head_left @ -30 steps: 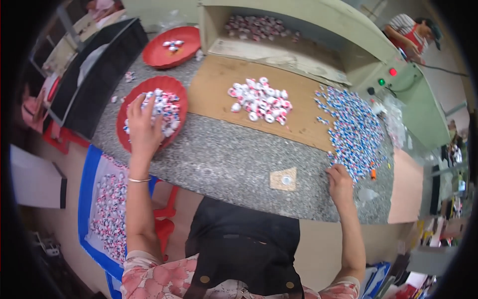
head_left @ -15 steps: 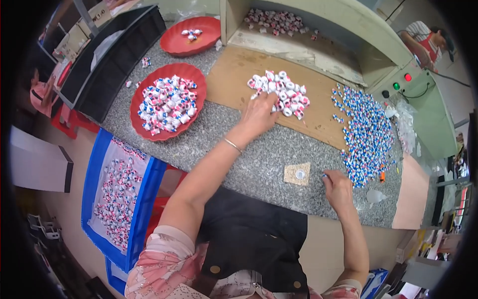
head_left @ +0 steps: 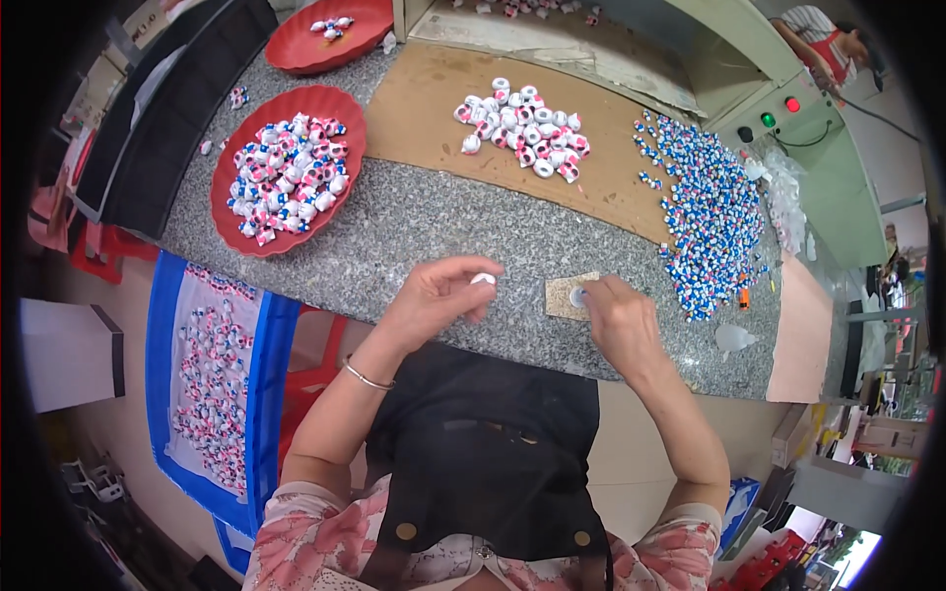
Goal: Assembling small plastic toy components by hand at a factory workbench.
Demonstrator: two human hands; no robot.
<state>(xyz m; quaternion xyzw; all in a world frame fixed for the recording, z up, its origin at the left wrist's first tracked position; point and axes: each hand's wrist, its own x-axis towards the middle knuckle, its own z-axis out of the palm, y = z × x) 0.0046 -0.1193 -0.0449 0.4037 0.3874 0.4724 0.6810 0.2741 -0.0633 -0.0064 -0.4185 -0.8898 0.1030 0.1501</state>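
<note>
Holding a small white cap [head_left: 483, 279] pinched between thumb and fingertips, the left hand [head_left: 434, 300] sits over the speckled stone counter [head_left: 394, 227], just beside the small cardboard square [head_left: 566, 295]; a second ago that hand was out at the red tray of pink, white and blue pieces [head_left: 286, 167], half a second ago it was at the white-and-pink pile [head_left: 522, 123] on the brown board [head_left: 434, 108]; now it is drawn back close to the body with one piece closed in its grip; so a pick from the pile looks done, and the piece has come to the work spot in front of the person.

Right hand [head_left: 616, 320] has barely shifted, staying at the cardboard square; its fingertips press on a small round piece [head_left: 577, 294] at the square's right end, fingers closed down on it; whether it grips or only pins the piece I cannot tell for sure, looks like a pinch.

Around: a heap of blue-and-white pieces [head_left: 714, 217] lies to the right, well apart from the left hand, near the right one; a second red tray [head_left: 330, 34] with a few pieces stands at the far edge; a blue bin [head_left: 258, 374] with more pieces stands below the counter on the left; a green machine housing with red and green buttons [head_left: 778, 108] is at far right; another person's arm [head_left: 808, 39] shows beyond it.
</note>
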